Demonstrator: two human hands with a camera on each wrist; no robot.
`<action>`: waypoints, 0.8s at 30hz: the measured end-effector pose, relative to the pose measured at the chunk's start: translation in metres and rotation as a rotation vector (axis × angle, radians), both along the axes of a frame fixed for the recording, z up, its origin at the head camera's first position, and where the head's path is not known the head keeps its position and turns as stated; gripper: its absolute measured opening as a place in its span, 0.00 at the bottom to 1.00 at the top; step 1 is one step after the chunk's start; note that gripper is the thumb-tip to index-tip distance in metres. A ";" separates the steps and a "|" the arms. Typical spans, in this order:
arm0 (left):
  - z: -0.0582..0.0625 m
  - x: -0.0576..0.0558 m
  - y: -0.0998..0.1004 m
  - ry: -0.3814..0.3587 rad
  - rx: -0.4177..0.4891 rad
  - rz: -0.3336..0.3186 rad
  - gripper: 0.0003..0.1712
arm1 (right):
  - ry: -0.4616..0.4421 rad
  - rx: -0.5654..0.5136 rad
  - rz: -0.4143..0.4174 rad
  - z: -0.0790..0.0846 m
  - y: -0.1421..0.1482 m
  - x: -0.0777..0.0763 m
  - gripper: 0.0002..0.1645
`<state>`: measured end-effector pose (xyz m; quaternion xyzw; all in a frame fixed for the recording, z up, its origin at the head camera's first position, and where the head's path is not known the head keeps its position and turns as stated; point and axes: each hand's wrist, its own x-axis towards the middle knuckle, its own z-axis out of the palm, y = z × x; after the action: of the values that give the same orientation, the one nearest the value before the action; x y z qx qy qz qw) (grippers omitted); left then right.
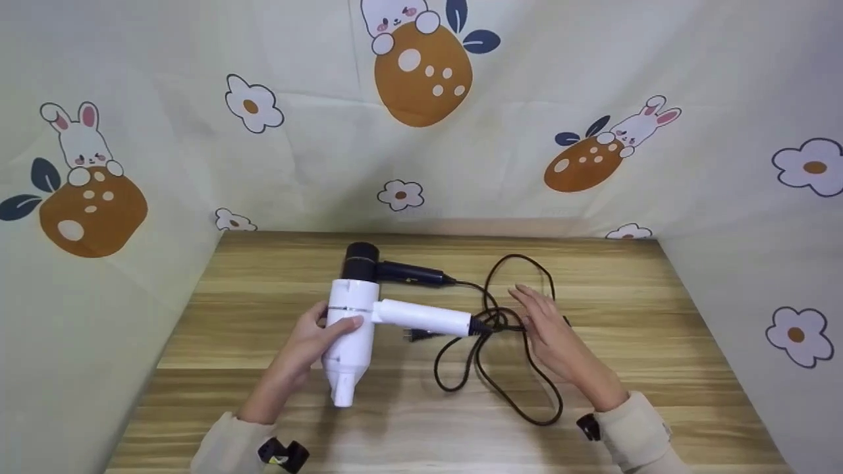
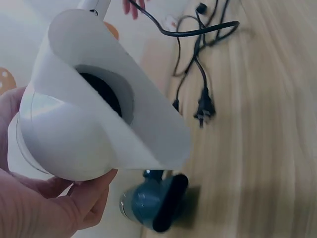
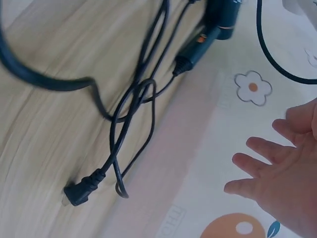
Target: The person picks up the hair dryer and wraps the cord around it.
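My left hand grips the barrel of a white hair dryer, thumb across its top. The dryer's flattened nozzle points toward me, and its handle reaches right to a black cord. In the left wrist view the white nozzle shows close up, with fingers curled round the barrel behind it. My right hand is beside the cords, fingers extended; in the right wrist view this hand holds nothing. A dark blue hair dryer lies on the table behind the white one, partly hidden by it in the head view.
Black cords lie looped and crossed on the wooden table, right of the dryers. A black plug shows below the white handle, and a plug also appears in the right wrist view. Printed cloth hangs around the table.
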<state>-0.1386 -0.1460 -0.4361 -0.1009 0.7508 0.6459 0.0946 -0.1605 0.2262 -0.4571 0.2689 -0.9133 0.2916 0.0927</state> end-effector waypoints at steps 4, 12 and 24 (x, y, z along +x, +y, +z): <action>0.013 0.005 0.011 0.026 0.149 0.019 0.34 | -0.217 -0.178 0.005 0.011 0.000 0.005 0.35; 0.030 0.014 0.033 0.068 0.441 0.022 0.32 | -0.526 -0.741 0.078 0.024 -0.017 0.011 0.33; 0.037 0.019 0.061 0.188 0.446 0.024 0.37 | -0.680 -1.254 -0.110 0.021 -0.051 0.015 0.10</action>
<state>-0.1192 -0.0847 -0.3990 -0.0259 0.5938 0.8033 0.0365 -0.1454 0.1754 -0.4357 0.0127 -0.5644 0.8242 -0.0453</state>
